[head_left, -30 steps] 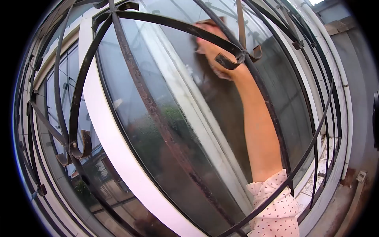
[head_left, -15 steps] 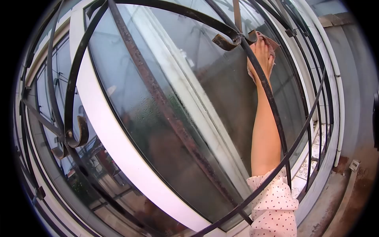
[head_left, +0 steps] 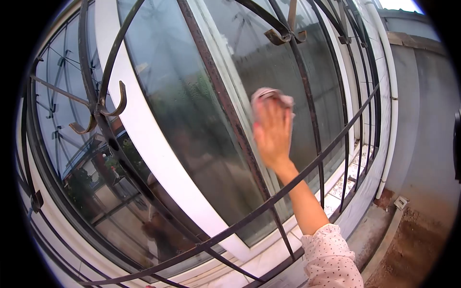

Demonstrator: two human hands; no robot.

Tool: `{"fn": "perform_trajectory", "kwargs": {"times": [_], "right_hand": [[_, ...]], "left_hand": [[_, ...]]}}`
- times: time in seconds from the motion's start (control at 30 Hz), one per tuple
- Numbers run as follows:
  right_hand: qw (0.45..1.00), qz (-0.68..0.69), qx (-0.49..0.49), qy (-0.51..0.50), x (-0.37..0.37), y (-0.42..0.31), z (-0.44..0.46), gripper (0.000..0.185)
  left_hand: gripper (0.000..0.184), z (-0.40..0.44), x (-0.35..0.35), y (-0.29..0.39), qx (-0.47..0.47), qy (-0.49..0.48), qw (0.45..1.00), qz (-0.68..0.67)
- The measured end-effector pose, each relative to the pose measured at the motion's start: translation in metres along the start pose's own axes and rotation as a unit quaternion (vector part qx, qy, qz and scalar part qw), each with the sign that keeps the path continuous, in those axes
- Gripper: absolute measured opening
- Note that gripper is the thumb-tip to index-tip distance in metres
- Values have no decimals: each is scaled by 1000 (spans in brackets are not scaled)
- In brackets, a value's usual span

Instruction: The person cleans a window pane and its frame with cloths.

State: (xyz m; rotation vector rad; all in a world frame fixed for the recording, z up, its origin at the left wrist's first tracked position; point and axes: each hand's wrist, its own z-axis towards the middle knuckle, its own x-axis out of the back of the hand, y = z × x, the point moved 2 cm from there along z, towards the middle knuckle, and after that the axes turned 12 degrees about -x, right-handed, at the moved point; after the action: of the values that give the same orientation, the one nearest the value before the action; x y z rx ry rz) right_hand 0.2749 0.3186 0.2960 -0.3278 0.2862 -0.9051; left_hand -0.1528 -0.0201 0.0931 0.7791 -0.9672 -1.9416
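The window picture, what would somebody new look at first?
Probably the right hand, right of the middle, because it holds a pinkish cloth at the glass pane and looks a bit blurry. Next might come the dark metal window grille, whose bars and curls cross nearly the whole view. Then maybe the pale sleeve with little dark specks, at the bottom right.

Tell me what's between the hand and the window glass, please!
A pinkish cloth! In the head view, it bunches under the fingers of the right hand, between them and the window glass.
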Motion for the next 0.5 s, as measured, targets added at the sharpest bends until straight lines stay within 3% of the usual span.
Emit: {"fn": "perform_trajectory", "kwargs": {"times": [0.03, 0.1, 0.13, 0.17, 0.23, 0.3, 0.33, 0.4, 0.47, 0.5], "right_hand": [[984, 41, -167, 47, 2, 39, 12, 52], [927, -14, -362, 95, -7, 95, 11, 54], [935, -4, -353, 44, -9, 84, 6, 53], [970, -14, -237, 58, -10, 48, -3, 52], [997, -56, 7, -45, -4, -31, -42, 56], [962, 108, 170, -182, 15, -52, -92, 45], [942, 115, 215, -232, 11, -36, -115, 41], [972, -22, 65, -225, 26, 27, -148, 47], [980, 8, -192, -59, 27, 86, -191, 56], [954, 23, -292, -55, 30, 96, -202, 59]], "left_hand": [[27, 0, 0, -3, 1, 1, 1000, -21], [27, 1, 3, -2, -1, 4, 1000, -7], [27, 3, 5, -7, 4, -3, 1000, -7], [29, 5, 8, -14, 12, -7, 999, -31], [34, 5, 6, -12, 8, -6, 1000, -23], [34, 5, 4, -2, -2, -18, 1000, -2], [34, 3, 3, 1, -17, -11, 1000, 7], [36, 6, 3, -6, -68, 16, 997, 38], [36, 5, 1, -2, -54, 3, 999, 6], [36, 5, 4, 1, -50, 5, 999, 19]]}}
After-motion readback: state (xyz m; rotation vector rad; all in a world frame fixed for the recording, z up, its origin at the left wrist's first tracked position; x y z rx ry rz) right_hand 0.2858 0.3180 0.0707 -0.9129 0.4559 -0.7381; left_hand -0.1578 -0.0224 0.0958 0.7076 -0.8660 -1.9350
